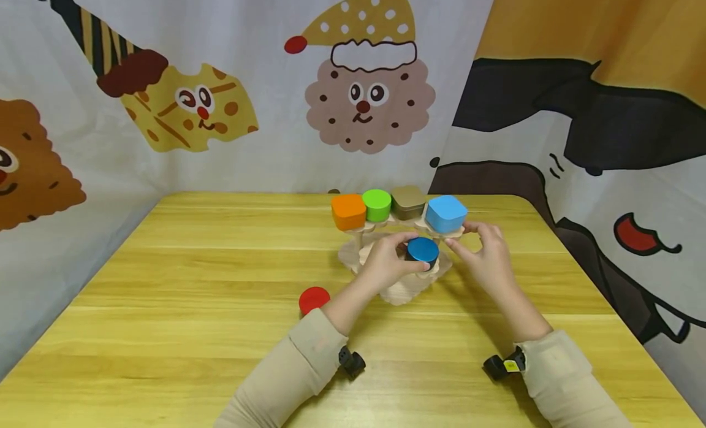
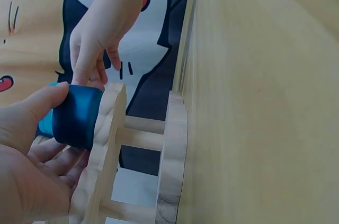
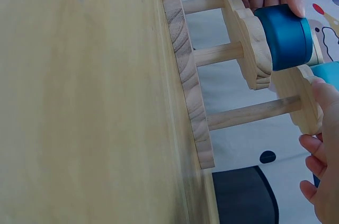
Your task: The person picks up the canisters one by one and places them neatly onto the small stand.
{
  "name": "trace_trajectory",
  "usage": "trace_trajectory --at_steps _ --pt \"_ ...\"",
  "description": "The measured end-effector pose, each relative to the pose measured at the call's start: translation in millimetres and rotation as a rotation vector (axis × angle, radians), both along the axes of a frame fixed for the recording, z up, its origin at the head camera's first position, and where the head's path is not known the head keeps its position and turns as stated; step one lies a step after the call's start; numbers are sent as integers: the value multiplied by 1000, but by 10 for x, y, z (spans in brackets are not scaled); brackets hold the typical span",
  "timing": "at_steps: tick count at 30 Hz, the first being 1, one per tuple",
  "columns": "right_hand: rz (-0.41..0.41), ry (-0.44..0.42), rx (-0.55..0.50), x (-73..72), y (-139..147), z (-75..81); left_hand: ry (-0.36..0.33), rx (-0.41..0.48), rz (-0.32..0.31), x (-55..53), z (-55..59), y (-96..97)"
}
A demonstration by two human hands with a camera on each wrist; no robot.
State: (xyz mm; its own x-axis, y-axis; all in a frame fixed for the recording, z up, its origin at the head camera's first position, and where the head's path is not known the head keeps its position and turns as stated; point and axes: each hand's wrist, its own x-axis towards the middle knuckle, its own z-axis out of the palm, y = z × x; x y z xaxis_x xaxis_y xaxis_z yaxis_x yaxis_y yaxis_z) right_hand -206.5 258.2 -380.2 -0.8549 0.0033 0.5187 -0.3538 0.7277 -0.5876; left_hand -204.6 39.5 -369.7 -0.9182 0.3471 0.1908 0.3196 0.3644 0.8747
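A dark blue round tin sits on the lower tier of a tiered wooden stand. My left hand holds this tin between thumb and fingers; in the right wrist view the tin looks in contact with the tier. At the stand's right end, my right hand grips the edge of the upper tier, beside a light blue square tin. Along that upper tier also stand an orange square tin, a green round one and a gold one.
A red round tin lies on the wooden table, left of the stand and partly behind my left forearm. A curtain with cartoon prints hangs behind the table. Both wrists carry small black cameras.
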Motion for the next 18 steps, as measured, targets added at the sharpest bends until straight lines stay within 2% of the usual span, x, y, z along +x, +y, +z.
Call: trace_trajectory --at_steps 13,18 --pt "7 -1 -9 4 -8 4 14 1 2 4 -23 -17" --pt "10 10 -10 6 -3 10 12 30 7 1 -6 -72"
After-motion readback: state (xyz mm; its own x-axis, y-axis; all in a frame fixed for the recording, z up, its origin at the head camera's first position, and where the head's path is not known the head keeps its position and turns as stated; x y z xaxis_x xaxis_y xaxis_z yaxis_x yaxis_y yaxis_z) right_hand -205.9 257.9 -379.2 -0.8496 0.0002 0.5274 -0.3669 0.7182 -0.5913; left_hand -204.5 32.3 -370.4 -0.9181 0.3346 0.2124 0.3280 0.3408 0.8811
